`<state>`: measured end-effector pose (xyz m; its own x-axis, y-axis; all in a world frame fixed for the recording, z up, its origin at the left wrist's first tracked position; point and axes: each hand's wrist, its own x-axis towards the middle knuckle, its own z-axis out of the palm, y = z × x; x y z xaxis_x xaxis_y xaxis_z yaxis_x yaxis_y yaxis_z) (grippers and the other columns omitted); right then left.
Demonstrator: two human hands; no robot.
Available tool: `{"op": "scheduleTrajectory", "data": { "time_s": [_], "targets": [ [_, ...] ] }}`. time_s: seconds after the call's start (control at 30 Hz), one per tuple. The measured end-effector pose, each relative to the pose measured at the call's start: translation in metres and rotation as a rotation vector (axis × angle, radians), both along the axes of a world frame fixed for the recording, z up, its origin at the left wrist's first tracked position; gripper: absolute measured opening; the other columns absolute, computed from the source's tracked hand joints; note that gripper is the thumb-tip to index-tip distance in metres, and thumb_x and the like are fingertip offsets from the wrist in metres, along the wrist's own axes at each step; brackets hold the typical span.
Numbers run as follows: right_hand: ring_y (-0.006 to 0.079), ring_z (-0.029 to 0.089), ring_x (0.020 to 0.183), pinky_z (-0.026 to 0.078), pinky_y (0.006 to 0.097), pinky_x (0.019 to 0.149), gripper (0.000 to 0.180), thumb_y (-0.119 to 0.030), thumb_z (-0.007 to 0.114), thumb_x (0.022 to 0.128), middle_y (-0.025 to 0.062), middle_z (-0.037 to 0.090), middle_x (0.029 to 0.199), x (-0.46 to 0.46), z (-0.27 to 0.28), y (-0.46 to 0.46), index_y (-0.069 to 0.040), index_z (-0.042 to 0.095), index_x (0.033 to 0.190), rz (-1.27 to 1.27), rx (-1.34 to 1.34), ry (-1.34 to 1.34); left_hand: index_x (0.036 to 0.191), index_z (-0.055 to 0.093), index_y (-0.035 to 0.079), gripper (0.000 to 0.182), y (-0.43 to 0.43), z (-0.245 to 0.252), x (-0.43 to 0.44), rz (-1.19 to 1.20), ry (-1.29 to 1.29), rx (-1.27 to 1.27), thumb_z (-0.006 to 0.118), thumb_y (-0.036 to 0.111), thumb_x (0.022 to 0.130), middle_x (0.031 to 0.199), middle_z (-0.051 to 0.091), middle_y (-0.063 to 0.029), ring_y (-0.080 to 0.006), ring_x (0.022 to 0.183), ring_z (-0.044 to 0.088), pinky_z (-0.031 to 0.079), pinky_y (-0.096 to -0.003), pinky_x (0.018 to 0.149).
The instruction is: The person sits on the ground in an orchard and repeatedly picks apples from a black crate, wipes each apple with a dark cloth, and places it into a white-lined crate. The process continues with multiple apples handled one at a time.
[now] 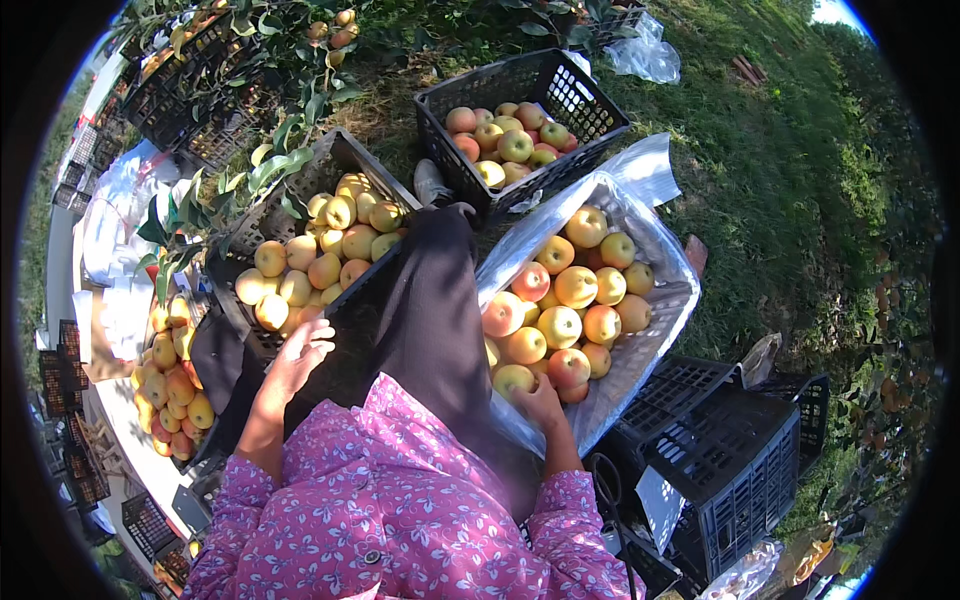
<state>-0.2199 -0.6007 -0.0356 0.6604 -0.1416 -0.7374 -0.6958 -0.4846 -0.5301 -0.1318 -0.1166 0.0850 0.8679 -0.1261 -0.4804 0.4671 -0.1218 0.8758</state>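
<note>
My right hand (538, 401) is at the near left corner of a crate with a plastic liner (679, 300), its fingers on a yellow-green apple (514, 380) among red and yellow apples (560, 326). Over the near edge of a black plastic crate (365, 279) on the left, my left hand (300, 356) is raised with fingers partly curled and nothing seen in it. Yellow apples (325, 270) lie in that crate. Beyond my legs stands another black plastic crate (487, 184) with red and green apples (515, 145).
Black crates (739, 442) are stacked at the lower right. More apples (176, 390) lie in a container at the left. A leafy apple branch (281, 161) hangs over the left crate. Clear plastic film (645, 51) lies on grass. A dark cable (619, 495) runs beside my right sleeve.
</note>
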Motion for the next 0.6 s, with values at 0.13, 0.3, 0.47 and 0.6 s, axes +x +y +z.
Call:
{"op": "scheduleTrajectory", "data": {
  "time_s": [0.13, 0.3, 0.47, 0.6],
  "targets": [
    [0.0478, 0.047, 0.133, 0.039, 0.0494, 0.11, 0.087, -0.062, 0.062, 0.081, 0.0307, 0.041, 0.149, -0.012, -0.076, -0.015, -0.017, 0.039, 0.153, 0.003, 0.034, 0.034, 0.141, 0.047, 0.003, 0.046, -0.007, -0.003, 0.003, 0.01, 0.057, -0.028, 0.055, 0.005, 0.096, 0.127, 0.06, -0.0068, -0.0166, 0.112, 0.061, 0.048, -0.0298, 0.093],
    [0.0437, 0.058, 0.122, 0.046, 0.0457, 0.101, 0.069, -0.041, 0.062, 0.092, 0.0281, 0.059, 0.131, -0.008, -0.035, -0.001, -0.01, 0.04, 0.15, 0.088, 0.105, -0.16, 0.139, 0.049, 0.002, 0.046, 0.015, -0.025, -0.001, 0.035, 0.012, 0.012, 0.061, 0.004, 0.095, 0.125, 0.06, -0.0069, -0.0166, 0.113, 0.06, 0.049, -0.0315, 0.099],
    [0.0425, 0.067, 0.104, 0.051, 0.0506, 0.092, 0.058, -0.037, 0.069, 0.087, 0.0264, 0.071, 0.106, 0.026, 0.044, 0.023, -0.007, 0.056, 0.135, 0.424, -0.389, 0.021, 0.134, 0.056, 0.003, 0.041, 0.046, -0.035, 0.009, 0.165, -0.054, 0.227, 0.062, 0.012, 0.094, 0.124, 0.066, -0.0116, -0.0207, 0.113, 0.063, 0.049, -0.0331, 0.1],
    [0.0316, 0.069, 0.076, 0.053, 0.0412, 0.072, 0.03, -0.022, 0.068, 0.09, 0.0207, 0.071, 0.088, 0.062, 0.059, 0.018, 0.0, 0.069, 0.11, 0.298, -0.298, -0.146, 0.132, 0.058, 0.004, 0.044, 0.107, -0.084, 0.016, 0.372, -0.026, 0.381, 0.065, 0.023, 0.093, 0.122, 0.069, -0.0123, -0.0222, 0.115, 0.064, 0.052, -0.0346, 0.095]
  ]
}}
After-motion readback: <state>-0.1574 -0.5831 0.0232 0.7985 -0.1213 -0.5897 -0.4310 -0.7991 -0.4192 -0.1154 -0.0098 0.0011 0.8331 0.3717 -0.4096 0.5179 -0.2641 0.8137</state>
